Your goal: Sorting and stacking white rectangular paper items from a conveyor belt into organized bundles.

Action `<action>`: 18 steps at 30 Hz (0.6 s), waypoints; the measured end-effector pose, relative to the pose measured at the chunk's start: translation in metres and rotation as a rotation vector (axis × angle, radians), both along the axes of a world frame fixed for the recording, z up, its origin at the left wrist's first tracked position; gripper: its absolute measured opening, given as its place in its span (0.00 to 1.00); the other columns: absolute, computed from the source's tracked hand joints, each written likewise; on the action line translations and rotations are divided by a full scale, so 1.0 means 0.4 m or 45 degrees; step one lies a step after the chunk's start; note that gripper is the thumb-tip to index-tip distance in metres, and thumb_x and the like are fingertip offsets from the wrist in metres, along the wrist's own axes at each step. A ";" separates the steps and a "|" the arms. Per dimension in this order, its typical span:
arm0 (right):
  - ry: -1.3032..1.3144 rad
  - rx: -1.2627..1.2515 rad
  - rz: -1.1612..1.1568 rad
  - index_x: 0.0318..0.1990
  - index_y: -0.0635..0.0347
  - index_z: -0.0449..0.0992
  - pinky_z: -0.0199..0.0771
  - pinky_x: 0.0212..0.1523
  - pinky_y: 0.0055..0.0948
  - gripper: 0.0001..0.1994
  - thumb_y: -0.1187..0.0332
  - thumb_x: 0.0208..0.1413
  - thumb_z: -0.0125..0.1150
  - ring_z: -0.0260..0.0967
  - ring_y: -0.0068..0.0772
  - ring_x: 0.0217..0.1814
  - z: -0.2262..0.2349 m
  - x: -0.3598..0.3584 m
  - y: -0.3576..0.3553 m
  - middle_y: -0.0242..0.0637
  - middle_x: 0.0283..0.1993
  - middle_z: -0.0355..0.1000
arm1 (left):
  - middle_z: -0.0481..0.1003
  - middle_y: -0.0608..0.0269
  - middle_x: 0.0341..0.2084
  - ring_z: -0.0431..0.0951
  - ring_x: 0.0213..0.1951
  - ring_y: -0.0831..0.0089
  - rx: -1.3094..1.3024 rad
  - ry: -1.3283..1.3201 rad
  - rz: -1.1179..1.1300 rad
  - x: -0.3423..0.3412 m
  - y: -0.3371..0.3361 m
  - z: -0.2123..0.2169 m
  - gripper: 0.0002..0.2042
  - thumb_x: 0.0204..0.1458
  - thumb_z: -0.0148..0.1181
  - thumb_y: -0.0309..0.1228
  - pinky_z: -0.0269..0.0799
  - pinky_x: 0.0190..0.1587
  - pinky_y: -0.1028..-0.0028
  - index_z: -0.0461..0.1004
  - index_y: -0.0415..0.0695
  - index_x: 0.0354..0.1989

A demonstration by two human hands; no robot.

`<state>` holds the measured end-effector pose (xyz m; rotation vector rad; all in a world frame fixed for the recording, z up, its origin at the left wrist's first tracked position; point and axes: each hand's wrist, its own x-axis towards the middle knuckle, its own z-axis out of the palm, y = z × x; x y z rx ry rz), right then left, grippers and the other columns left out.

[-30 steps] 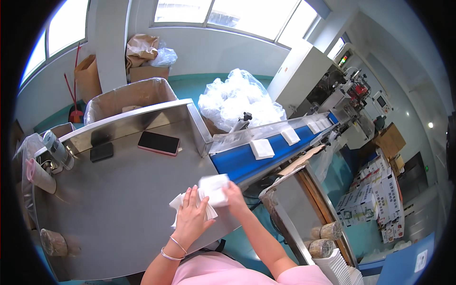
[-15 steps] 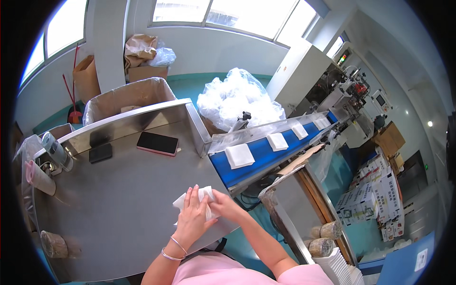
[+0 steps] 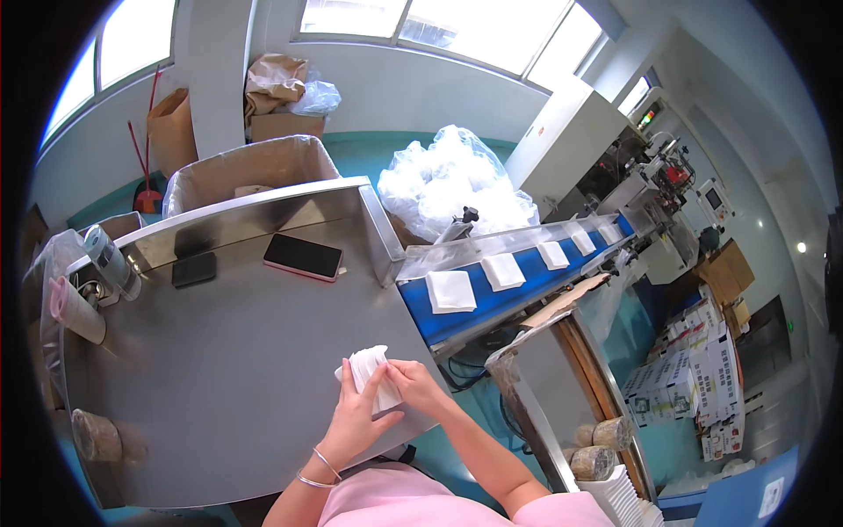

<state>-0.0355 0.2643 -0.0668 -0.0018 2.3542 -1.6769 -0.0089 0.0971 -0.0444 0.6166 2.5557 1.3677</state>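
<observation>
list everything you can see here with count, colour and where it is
stack of white pads: one, white, held over the near edge of the table
steel table: one, grey metal, centre left
phones: two, a red-edged one and a dark one, far side of the table
conveyor belt: one, blue, right of the table
pads on the belt: at least five, white, spaced along it
cardboard box: one, brown, behind the table
plastic bag: one, clear, full of white goods, behind the belt
left hand: under the stack, holding it
right hand: fingers on the stack's right side
</observation>
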 end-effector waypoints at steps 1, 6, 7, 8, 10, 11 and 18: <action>-0.025 -0.052 -0.012 0.46 0.65 0.71 0.69 0.37 0.26 0.15 0.64 0.59 0.46 0.69 0.24 0.36 -0.003 -0.001 0.005 0.40 0.35 0.74 | 0.38 0.23 0.59 0.52 0.58 0.31 -0.007 0.021 -0.021 -0.002 0.002 0.002 0.39 0.40 0.67 0.39 0.61 0.55 0.58 0.55 0.55 0.62; 0.004 -0.132 -0.022 0.52 0.66 0.65 0.70 0.42 0.26 0.16 0.68 0.60 0.44 0.68 0.24 0.43 -0.041 -0.010 0.031 0.40 0.44 0.71 | 0.39 0.27 0.60 0.59 0.57 0.36 -0.063 0.054 0.016 -0.003 -0.002 -0.001 0.36 0.39 0.67 0.38 0.67 0.52 0.61 0.58 0.56 0.60; -0.029 -0.249 -0.042 0.54 0.66 0.62 0.70 0.44 0.27 0.16 0.70 0.60 0.44 0.67 0.24 0.47 -0.071 -0.014 0.058 0.38 0.47 0.68 | 0.40 0.27 0.60 0.58 0.57 0.36 -0.056 0.029 0.009 -0.003 -0.001 0.002 0.36 0.39 0.67 0.37 0.67 0.52 0.60 0.58 0.56 0.60; -0.104 -0.506 -0.350 0.54 0.65 0.61 0.71 0.45 0.30 0.16 0.70 0.60 0.42 0.67 0.29 0.48 -0.075 -0.023 0.067 0.40 0.48 0.68 | 0.40 0.27 0.60 0.58 0.57 0.36 -0.057 0.029 0.011 -0.003 -0.003 0.002 0.36 0.39 0.67 0.37 0.67 0.52 0.60 0.58 0.56 0.60; -0.238 -1.012 -0.833 0.55 0.64 0.58 0.74 0.45 0.38 0.17 0.67 0.61 0.41 0.68 0.37 0.49 -0.076 -0.037 0.099 0.42 0.50 0.66 | 0.41 0.28 0.60 0.61 0.55 0.36 -0.082 0.081 0.010 -0.003 -0.004 -0.002 0.38 0.39 0.66 0.37 0.67 0.51 0.60 0.55 0.55 0.61; -0.325 -0.950 -0.882 0.59 0.62 0.53 0.75 0.44 0.38 0.22 0.63 0.61 0.44 0.68 0.38 0.49 -0.084 -0.036 0.122 0.42 0.50 0.65 | 0.41 0.28 0.60 0.61 0.55 0.36 -0.083 0.082 0.011 -0.005 -0.002 -0.004 0.38 0.39 0.66 0.37 0.67 0.51 0.60 0.55 0.55 0.61; -0.029 -0.068 0.096 0.50 0.69 0.67 0.69 0.39 0.26 0.18 0.63 0.59 0.49 0.67 0.21 0.41 0.012 0.009 0.006 0.40 0.41 0.72 | 0.41 0.32 0.61 0.66 0.50 0.35 0.047 0.033 0.067 -0.005 0.009 -0.017 0.41 0.39 0.67 0.38 0.69 0.50 0.60 0.49 0.54 0.64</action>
